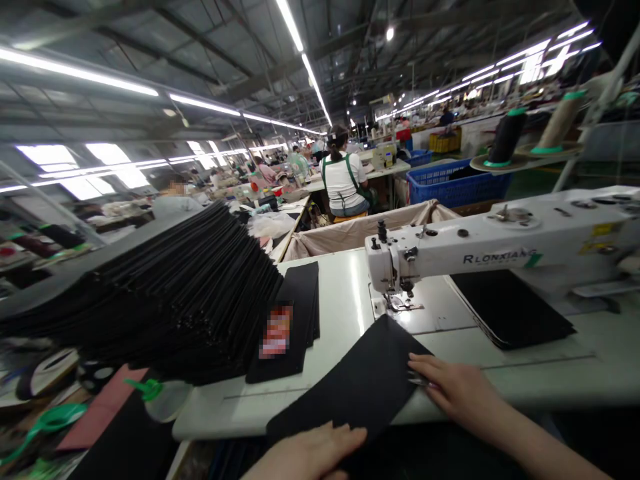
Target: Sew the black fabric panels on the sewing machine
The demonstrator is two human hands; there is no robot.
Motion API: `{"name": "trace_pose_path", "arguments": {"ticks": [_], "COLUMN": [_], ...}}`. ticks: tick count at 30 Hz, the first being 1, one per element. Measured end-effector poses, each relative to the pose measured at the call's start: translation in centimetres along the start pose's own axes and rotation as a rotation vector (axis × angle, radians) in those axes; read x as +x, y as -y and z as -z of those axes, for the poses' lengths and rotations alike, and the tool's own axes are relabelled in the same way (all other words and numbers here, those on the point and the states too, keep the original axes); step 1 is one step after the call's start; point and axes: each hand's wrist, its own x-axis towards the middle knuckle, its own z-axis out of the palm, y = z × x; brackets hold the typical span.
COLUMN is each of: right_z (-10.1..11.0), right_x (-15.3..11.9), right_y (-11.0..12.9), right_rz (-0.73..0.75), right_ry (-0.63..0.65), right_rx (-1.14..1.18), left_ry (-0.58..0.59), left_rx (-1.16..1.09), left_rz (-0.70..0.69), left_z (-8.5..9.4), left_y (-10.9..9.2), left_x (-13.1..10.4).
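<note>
A black fabric panel (357, 373) lies at a slant over the front edge of the sewing table, one corner close to the presser foot (397, 305) of the white sewing machine (450, 250). On the panel's near edge rests my left hand (315, 453), its fingers stretched flat and close together; part of the thumb is cut off by the frame. My right hand (453, 393) is closed around small metal thread snips (419, 380), whose tips poke out to the left over the panel's right edge. The fingers of that hand also touch the panel.
A tall stack of black panels (200, 287) leans at left, beside panels bearing a blurred picture (276, 330). More black pieces (515, 310) lie under the machine arm. A green-capped bottle (167, 400) stands front left. Beyond are a blue crate (445, 183) and a seated co-worker (344, 180).
</note>
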Motion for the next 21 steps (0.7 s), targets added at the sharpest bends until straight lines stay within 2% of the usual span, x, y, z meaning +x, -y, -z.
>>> {"name": "trace_pose_path", "arguments": {"ticks": [1,2,3,5,6,9,11,14,21], "right_z": [-0.2,-0.4,-0.6,-1.1,-1.4,-2.6,-3.3,-3.8,-3.8], "right_x": [-1.0,-1.9,-2.7,-4.1,-4.6,-5.3,-5.4,-5.3,-5.3], "right_y": [-0.6,-1.3,-1.9,-2.8,-3.1,-3.3,-3.2,-3.1,-3.2], "right_rz": [-0.032,-0.047,-0.045,-0.021,-0.008,0.015,0.022,0.017,0.007], "right_ry": [-0.02,-0.038,-0.057,-0.089,-0.104,-0.164,-0.216,-0.265,-0.275], "right_rx": [-0.019,-0.031,-0.038,-0.053,-0.067,-0.142,-0.189,-0.217,-0.205], "left_ry": [-0.064,-0.181,-0.363,-0.75,-0.818,-0.899,-0.902,-0.882,-0.827], "left_rx": [0.002,0.017,0.038,0.115,0.131,0.158,0.173,0.192,0.208], "left_rz": [0.061,0.143,0.227,0.402,0.447,0.515,0.522,0.511,0.499], "left_z": [1.2,2.3,3.4,5.2,6.0,7.6,8.0,8.0,7.7], "left_y": [0.4,1.4,2.9,7.2,9.6,15.6,17.8,18.9,19.3], "left_x": [0.4,1.1,2.0,4.1,5.2,7.8,8.9,9.6,10.0]}}
